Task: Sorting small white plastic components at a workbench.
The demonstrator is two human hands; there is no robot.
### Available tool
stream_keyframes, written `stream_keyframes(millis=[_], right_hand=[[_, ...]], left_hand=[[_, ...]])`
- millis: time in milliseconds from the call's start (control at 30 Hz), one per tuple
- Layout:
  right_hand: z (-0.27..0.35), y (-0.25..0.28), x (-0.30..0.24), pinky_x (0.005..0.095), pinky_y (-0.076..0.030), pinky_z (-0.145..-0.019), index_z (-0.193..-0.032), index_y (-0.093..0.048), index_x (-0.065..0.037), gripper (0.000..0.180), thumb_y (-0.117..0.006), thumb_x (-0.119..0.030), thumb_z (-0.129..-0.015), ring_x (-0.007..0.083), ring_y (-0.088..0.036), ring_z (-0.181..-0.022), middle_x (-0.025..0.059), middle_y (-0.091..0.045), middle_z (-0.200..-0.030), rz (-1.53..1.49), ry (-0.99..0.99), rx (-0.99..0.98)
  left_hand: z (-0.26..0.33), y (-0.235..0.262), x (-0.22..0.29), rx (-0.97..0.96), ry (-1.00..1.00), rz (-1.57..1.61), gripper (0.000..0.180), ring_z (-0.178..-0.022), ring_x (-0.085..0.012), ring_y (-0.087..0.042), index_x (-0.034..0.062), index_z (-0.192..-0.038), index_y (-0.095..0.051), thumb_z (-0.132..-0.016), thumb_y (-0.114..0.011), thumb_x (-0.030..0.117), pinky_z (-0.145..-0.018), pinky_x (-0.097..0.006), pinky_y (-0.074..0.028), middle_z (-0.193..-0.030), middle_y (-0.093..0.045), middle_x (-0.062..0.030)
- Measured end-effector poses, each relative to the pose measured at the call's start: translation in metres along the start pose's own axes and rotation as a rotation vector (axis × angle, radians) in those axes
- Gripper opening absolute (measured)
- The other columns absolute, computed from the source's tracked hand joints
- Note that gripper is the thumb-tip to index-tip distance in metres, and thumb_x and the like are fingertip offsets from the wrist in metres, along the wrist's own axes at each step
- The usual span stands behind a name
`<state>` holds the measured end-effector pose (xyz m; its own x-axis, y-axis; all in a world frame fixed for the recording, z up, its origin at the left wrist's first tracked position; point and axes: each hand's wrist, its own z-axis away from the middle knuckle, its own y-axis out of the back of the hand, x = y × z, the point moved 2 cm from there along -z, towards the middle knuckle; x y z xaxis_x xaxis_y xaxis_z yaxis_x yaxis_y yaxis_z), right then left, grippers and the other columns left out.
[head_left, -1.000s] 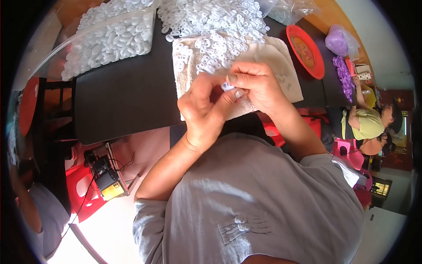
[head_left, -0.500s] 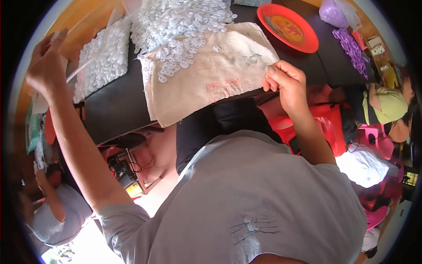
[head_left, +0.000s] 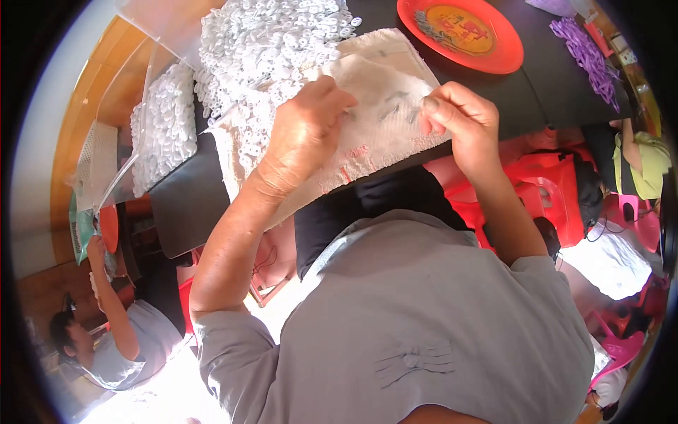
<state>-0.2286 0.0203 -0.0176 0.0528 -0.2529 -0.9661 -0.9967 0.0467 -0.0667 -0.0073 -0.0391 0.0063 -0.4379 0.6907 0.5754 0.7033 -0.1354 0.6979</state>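
Observation:
A cream cloth (head_left: 385, 67) with faded red print lies along the near edge of the dark table. Small white plastic pieces with holes (head_left: 272, 42) are heaped at its far left and spill onto it. Above the middle of the cloth is my left hand (head_left: 304, 131), its fingers curled into a pinch. My right hand (head_left: 466, 127) is closed, thumb against fingers, at the cloth's right edge. Whatever either hand has between its fingertips is too small or hidden to make out.
A block of white pieces in clear plastic (head_left: 166, 127) lies to the left. A red plate (head_left: 512, 56) and purple strips (head_left: 586, 63) are at the far right. Red plastic seating (head_left: 558, 187) stands below. Other people sit at left (head_left: 145, 339) and right (head_left: 643, 162).
My left hand has come from the far left, beside the clear plastic, to above the cloth, and its fingers are now pinched. My right hand stays pinched near the cloth's right edge.

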Motion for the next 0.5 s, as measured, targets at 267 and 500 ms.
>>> stream_keyframes(millis=[267, 500], right_hand=[[-0.002, 0.004, 0.007, 0.0237, -0.034, -0.055, -0.078, -0.060, 0.000, 0.018, -0.062, -0.012, -0.091, 0.0083, -0.048, -0.061, 0.0017, -0.055, -0.065, 0.013, -0.014, -0.056], [-0.021, -0.010, 0.009, 0.0233, -0.038, -0.057, -0.081, -0.060, 0.000, 0.014, -0.064, -0.010, -0.090, 0.0055, -0.049, -0.062, -0.0005, -0.055, -0.069, 0.145, 0.016, -0.103]], left_hand=[[-0.005, -0.015, -0.017, -0.124, -0.025, -0.102, 0.013, -0.069, -0.0183, -0.057, 0.0027, -0.091, -0.063, -0.080, -0.063, -0.004, -0.061, -0.027, -0.045, -0.079, -0.058, -0.0059], [0.000, -0.011, -0.009, 0.012, 0.629, 0.649, 0.007, -0.062, -0.0074, -0.053, -0.0015, -0.094, -0.065, -0.087, -0.063, 0.001, -0.053, -0.021, -0.041, -0.079, -0.063, -0.0023]])
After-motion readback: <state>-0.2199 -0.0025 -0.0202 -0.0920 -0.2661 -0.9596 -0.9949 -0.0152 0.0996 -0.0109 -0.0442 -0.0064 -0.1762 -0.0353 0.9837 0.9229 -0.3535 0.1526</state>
